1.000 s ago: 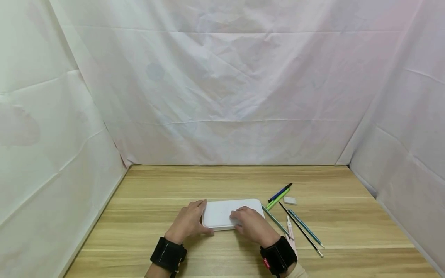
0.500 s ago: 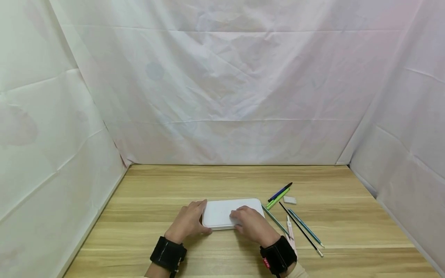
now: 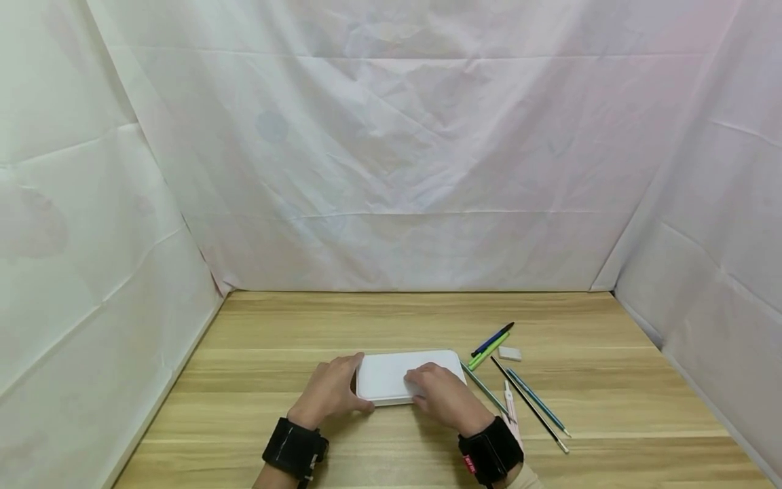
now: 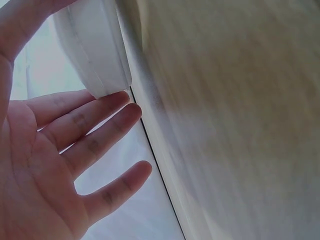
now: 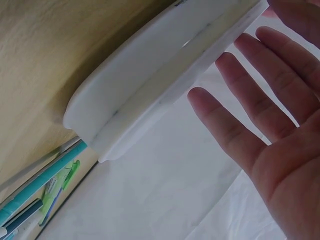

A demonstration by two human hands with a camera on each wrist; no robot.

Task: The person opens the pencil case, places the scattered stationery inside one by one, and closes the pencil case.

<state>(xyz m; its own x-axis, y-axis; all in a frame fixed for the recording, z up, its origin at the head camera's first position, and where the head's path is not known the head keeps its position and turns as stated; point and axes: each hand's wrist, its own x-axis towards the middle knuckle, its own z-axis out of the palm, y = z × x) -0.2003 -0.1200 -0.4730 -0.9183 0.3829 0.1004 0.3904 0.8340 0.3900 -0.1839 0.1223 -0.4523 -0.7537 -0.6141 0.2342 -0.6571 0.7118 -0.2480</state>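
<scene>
A white pencil case [image 3: 385,373] with rounded corners lies flat on the wooden table, its lid down. My left hand [image 3: 330,387] grips its left end, with the thumb at the front edge and fingertips at the back corner. In the left wrist view, the left hand's [image 4: 55,155] middle fingers touch the case's end [image 4: 97,50] and the little finger stands free. My right hand [image 3: 446,397] rests on the right half of the lid, thumb by the front edge. The right wrist view shows the right hand's [image 5: 280,110] fingers fairly straight beside the case's side wall [image 5: 135,85].
Right of the case lie a green pencil [image 3: 485,389], a black pencil [image 3: 528,404], a blue pencil [image 3: 537,401], a pink compass [image 3: 512,411], a white eraser [image 3: 510,353], a light-green pen [image 3: 489,351] and a dark-blue pen [image 3: 491,339]. White cloth [image 3: 391,170] hangs around the table.
</scene>
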